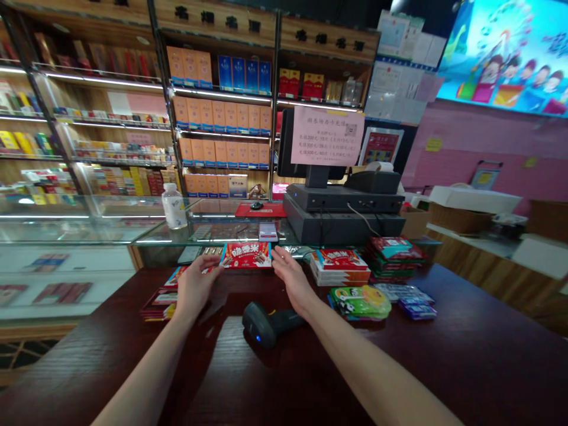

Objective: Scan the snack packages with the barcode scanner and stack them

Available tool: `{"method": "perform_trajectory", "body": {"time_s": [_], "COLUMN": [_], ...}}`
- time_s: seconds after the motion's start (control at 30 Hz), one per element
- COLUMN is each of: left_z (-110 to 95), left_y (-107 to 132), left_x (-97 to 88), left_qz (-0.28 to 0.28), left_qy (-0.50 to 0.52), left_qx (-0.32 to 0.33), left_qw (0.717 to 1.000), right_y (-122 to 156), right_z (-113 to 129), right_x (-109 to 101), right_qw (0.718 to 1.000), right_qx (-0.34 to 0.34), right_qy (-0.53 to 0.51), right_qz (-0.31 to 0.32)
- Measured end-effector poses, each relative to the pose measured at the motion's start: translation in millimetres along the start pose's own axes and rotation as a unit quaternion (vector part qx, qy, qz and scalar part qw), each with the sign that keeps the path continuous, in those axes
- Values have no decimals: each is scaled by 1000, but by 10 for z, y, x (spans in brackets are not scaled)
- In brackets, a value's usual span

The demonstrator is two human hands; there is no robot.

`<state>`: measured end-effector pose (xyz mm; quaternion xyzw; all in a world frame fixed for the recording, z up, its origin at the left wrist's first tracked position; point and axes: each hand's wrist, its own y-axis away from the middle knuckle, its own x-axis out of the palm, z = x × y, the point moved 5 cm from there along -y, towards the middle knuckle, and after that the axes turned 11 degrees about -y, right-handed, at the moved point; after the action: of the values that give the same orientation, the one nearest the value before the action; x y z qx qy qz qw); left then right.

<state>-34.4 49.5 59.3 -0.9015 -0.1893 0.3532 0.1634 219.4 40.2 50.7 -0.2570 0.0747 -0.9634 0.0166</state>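
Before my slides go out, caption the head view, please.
Left hand and right hand flank a red packet beyond a scanner.

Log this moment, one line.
left hand: at red packet, left edge; right hand: open, at right edge; contact: unclear; scanner: on table

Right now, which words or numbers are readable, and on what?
"脆香米": red packet between left hand and right hand; also packet stack
"游乐场办卡充值": pink sign
"200": same sign
"300": same sign
"500": same sign
"名烟名酒": shelf headers
Too small or blurred: shelf boxes, wall notices, screen, everything else.
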Motion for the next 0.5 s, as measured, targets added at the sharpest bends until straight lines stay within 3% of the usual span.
{"method": "perform_trajectory", "body": {"time_s": [0.23,0.5], "left_z": [394,828], "left_y": [-128,-296], "left_x": [-365,-585], "left_qz": [2,37], "left_qy": [-79,-138], "left_qx": [-44,-66], "left_qw": [996,988], "right_y": [-137,-297], "right_z": [-242,-550], "right_x": [413,741], "right_qw": [995,970], "right_qx": [89,221], "right_qy": [3,-78], "right_qz": [36,59]}}
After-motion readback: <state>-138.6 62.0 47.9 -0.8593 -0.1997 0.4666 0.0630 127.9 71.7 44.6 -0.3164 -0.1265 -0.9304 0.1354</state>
